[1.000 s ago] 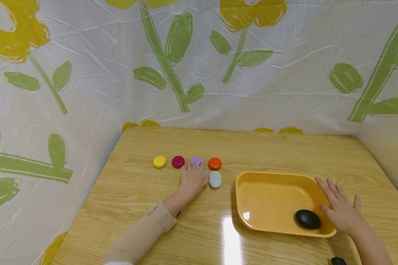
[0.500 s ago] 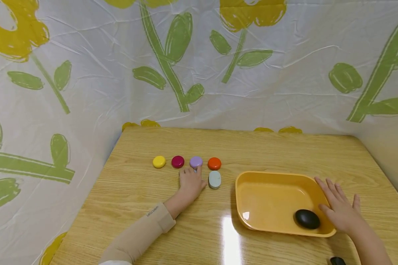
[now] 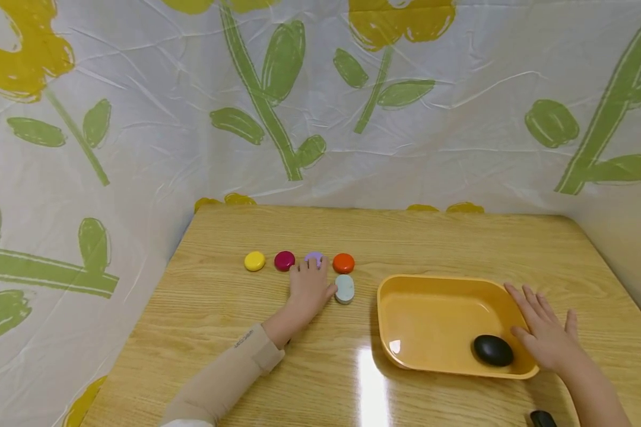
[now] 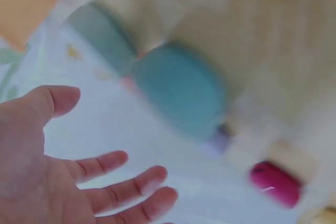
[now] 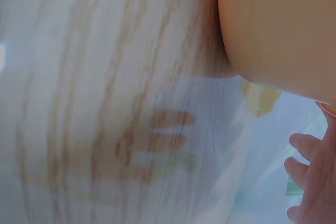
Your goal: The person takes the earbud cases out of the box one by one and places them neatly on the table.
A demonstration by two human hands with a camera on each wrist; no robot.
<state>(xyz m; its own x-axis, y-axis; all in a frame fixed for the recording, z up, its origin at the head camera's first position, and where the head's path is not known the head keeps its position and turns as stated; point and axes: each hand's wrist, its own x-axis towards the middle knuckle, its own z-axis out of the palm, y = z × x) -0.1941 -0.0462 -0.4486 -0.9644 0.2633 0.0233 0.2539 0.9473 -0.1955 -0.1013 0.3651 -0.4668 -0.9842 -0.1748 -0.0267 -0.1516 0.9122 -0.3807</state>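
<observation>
My left hand point(image 3: 307, 290) reaches over the table, fingers spread and holding nothing. In the left wrist view a blurred blue oval piece point(image 4: 181, 90) lies just beyond its fingertips; in the head view the hand hides that piece. The thumb overlaps the edge of a pale grey-green oval piece point(image 3: 345, 289). A lilac disc point(image 3: 314, 258) shows partly behind the fingers. My right hand point(image 3: 547, 338) rests at the right rim of an orange-yellow tub point(image 3: 438, 314), fingers extended. Inside the tub, at its right end, lies a black oval piece point(image 3: 493, 350).
Left of the lilac disc sit a magenta disc point(image 3: 285, 261) and a yellow disc point(image 3: 254, 261); an orange-red disc point(image 3: 344, 263) is on its right. A small black object point(image 3: 542, 418) shows at the bottom edge. Flower-printed cloth point(image 3: 406, 148) hangs behind the wooden table point(image 3: 235, 332).
My left hand drew back slightly, uncovering the lilac disc, then moved forward to overlap it again. The right hand, tub and black piece stay in place, with a slight shift of the view.
</observation>
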